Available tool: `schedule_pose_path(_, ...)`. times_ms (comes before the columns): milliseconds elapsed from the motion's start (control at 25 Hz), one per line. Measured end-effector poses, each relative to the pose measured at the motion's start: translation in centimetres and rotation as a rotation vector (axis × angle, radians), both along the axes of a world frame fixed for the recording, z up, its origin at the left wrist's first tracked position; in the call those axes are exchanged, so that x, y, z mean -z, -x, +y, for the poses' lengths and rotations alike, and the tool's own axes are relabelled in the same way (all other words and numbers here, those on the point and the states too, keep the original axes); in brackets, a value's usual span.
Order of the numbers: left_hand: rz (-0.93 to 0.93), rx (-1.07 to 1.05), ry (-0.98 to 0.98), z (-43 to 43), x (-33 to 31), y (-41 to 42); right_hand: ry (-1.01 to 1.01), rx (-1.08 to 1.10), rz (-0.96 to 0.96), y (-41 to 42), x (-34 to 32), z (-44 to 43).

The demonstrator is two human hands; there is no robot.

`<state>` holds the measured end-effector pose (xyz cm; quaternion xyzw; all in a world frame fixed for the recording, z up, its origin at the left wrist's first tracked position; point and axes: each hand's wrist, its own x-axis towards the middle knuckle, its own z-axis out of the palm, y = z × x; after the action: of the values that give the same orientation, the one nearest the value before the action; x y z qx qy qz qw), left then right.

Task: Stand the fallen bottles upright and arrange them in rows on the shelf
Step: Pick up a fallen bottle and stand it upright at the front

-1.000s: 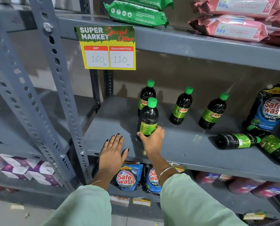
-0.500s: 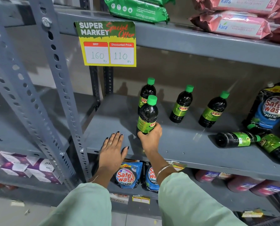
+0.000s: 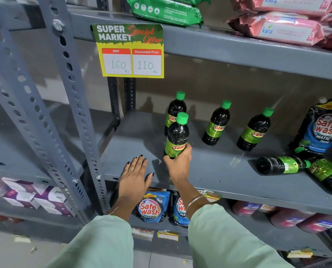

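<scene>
My right hand (image 3: 178,163) grips the base of a dark bottle (image 3: 177,135) with a green cap and green label, held upright near the front left of the grey shelf (image 3: 134,140). Directly behind it stands a second bottle (image 3: 175,107). Two more upright bottles (image 3: 217,123) (image 3: 255,129) stand in the back row to the right. At the right, a fallen bottle (image 3: 281,165) lies on its side, and another (image 3: 327,174) lies partly cut off at the edge. My left hand (image 3: 135,177) rests flat on the shelf's front edge, fingers spread.
A blue Safewash pouch (image 3: 325,128) leans at the shelf's right end. A yellow price tag (image 3: 131,51) hangs from the shelf above. The perforated grey upright (image 3: 72,105) stands at left. More pouches (image 3: 152,208) sit on the shelf below.
My right hand has turned the bottle so its label faces forward and shifted it slightly back on the shelf. My left hand has stayed in place.
</scene>
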<state>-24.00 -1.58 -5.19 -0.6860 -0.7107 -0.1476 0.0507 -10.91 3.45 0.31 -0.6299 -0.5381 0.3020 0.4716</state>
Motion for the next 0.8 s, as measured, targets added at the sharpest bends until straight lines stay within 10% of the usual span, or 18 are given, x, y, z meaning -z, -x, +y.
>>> schedule_pose_path(800, -0.016, 0.003, 0.012, -0.09, -0.13, -0.07, -0.034, 0.010, -0.023, 0.10, 0.03, -0.02)
